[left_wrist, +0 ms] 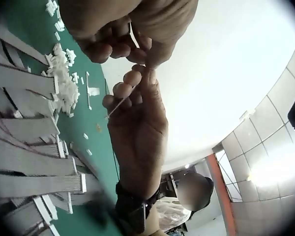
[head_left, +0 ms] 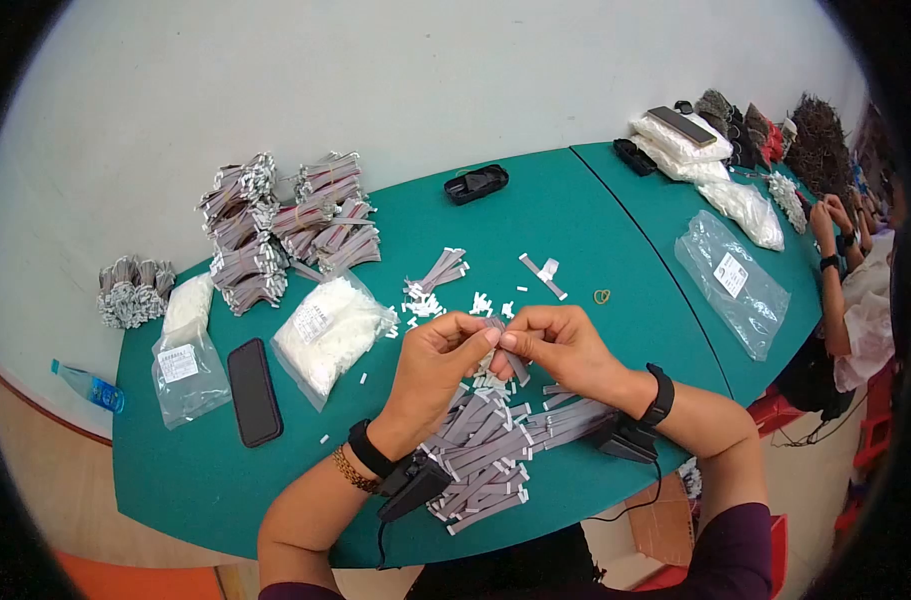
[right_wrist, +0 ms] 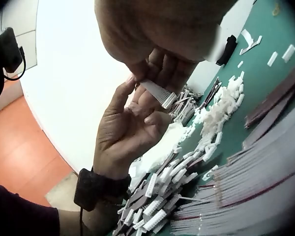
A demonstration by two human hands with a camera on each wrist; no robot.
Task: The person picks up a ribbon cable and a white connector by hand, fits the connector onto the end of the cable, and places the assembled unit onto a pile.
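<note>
Left hand (head_left: 425, 372) and right hand (head_left: 567, 350) both pinched a grey ribbon cable (head_left: 518, 368), where a light grip close to its end seemed best for guiding it straight, with loose white connectors (head_left: 422, 306) and stacked bundles (head_left: 243, 258) beyond.

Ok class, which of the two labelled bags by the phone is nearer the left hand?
The plump bag between phone and left hand; the flatter bag lies on the phone's far side.

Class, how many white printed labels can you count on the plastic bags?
3: a label on the leftmost bag, a label on the bulging bag beside the phone, and a label on the flat bag at right. The stacked bags may hide more.
</note>
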